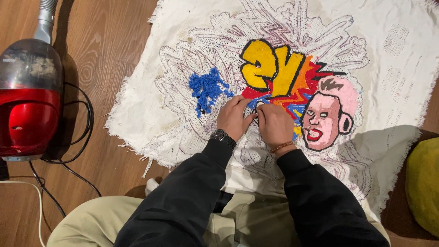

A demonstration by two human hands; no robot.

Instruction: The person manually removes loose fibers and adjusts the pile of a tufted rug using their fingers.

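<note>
Head view, both hands [256,121] pinching tufted cloth [183,114]

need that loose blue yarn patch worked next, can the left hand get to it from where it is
Probably yes. The left hand rests on the cloth just right of the blue tufted patch, with only bare cloth between them and nothing blocking.

Tufted cloth [183,27] spread flat on the floor [109,45]; both hands — left hand [234,117], right hand [274,124] — rest side by side at its centre. Vacuum cleaner [28,98] stands left of the cloth, its cable [77,137] beside it; cushion [423,183] lies at right.
</note>
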